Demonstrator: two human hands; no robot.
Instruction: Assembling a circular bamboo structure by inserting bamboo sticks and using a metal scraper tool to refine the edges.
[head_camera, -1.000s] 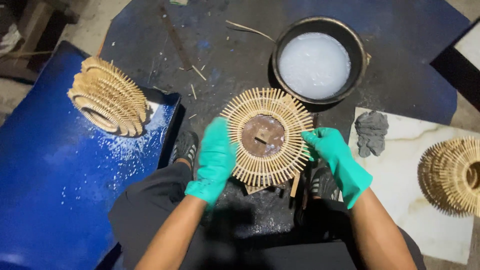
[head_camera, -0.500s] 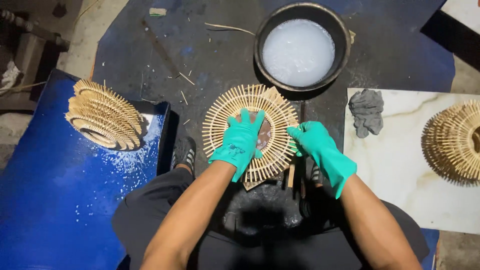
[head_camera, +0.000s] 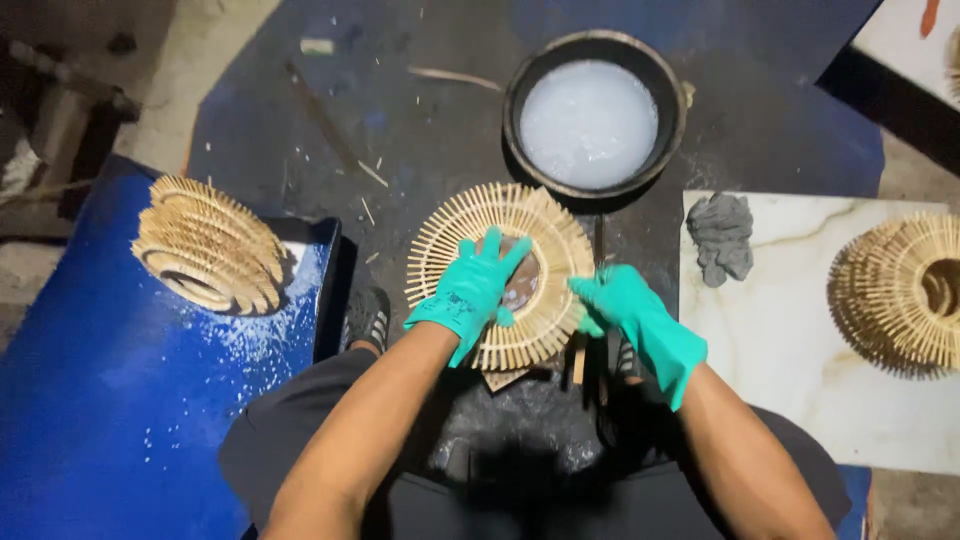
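Observation:
A round ring of thin wooden sticks (head_camera: 455, 225) lies flat in front of me on a dark mat, with a brown disc in its centre. My left hand (head_camera: 470, 285), in a teal glove, rests palm down across the ring's middle, fingers spread over the disc. My right hand (head_camera: 625, 305), also gloved in teal, grips the ring's right rim. A few loose stick ends poke out below the ring.
A black bowl of white liquid (head_camera: 592, 115) stands just beyond the ring. A stack of finished stick rings (head_camera: 205, 245) lies on a blue sheet at left. On a white marble slab (head_camera: 800, 350) at right sit a grey rag (head_camera: 722, 235) and another stick stack (head_camera: 900, 290).
My left hand has moved from the ring's left rim onto its centre and now presses over the disc. My right hand stays on the right rim. The camera view has shifted.

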